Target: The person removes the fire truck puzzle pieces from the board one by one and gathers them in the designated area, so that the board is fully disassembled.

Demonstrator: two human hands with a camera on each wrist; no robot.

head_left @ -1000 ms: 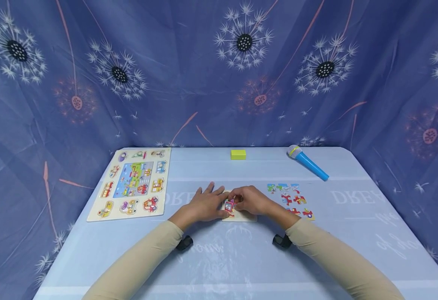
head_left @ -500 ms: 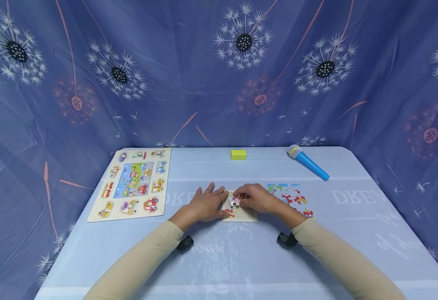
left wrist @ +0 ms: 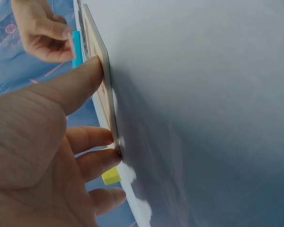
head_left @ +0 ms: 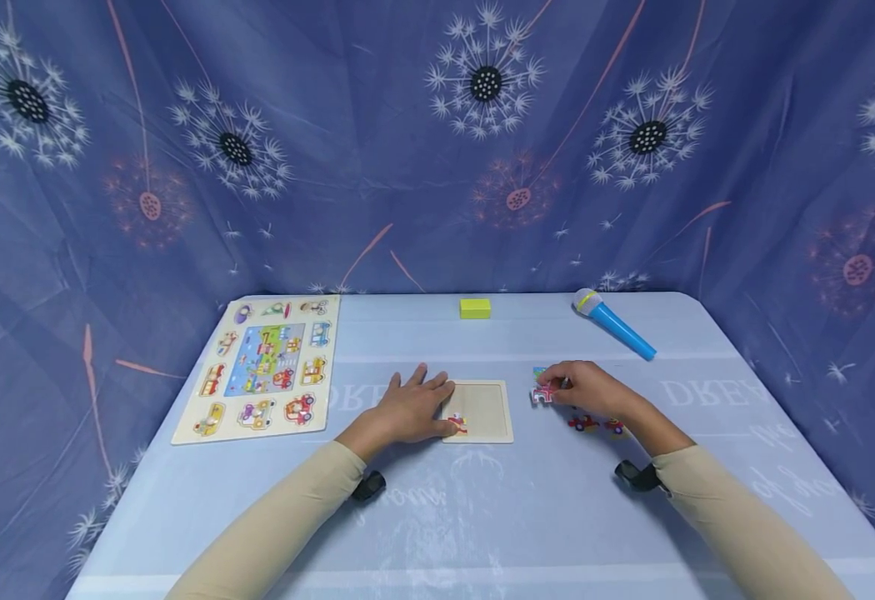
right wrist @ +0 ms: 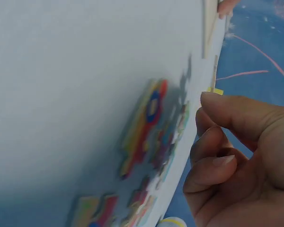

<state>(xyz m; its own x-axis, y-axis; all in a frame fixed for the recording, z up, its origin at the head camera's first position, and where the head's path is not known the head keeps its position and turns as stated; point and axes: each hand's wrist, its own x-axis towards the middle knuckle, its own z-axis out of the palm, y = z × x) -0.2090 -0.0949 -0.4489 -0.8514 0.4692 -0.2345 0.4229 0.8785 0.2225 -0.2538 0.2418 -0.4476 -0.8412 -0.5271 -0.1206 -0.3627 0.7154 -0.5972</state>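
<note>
My left hand (head_left: 407, 410) lies with fingers spread at the left edge of a small wooden puzzle tray (head_left: 486, 412). In the left wrist view its thumb and fingertips touch the tray's rim (left wrist: 107, 78). One red-and-yellow puzzle piece (head_left: 457, 423) sits in the tray's lower left corner, beside the thumb. To the right, my right hand (head_left: 589, 390) pinches a pink-and-white jigsaw piece (head_left: 542, 395) between thumb and fingers, above the loose pieces. Loose red pieces (head_left: 582, 423) show under that hand, which hides others. The right wrist view shows several blurred pieces (right wrist: 149, 118).
A large wooden vehicle puzzle board (head_left: 182, 432) lies on the left of the table. A yellow block (head_left: 475, 309) stands at the back middle. Toward the back right lies a blue toy microphone (head_left: 621, 329). A dandelion-print curtain (head_left: 362, 150) surrounds the table's back and sides.
My right hand has lifted the pink-and-white jigsaw piece from the tray and carried it right, over the loose pieces. The left hand has stayed at the tray's edge.
</note>
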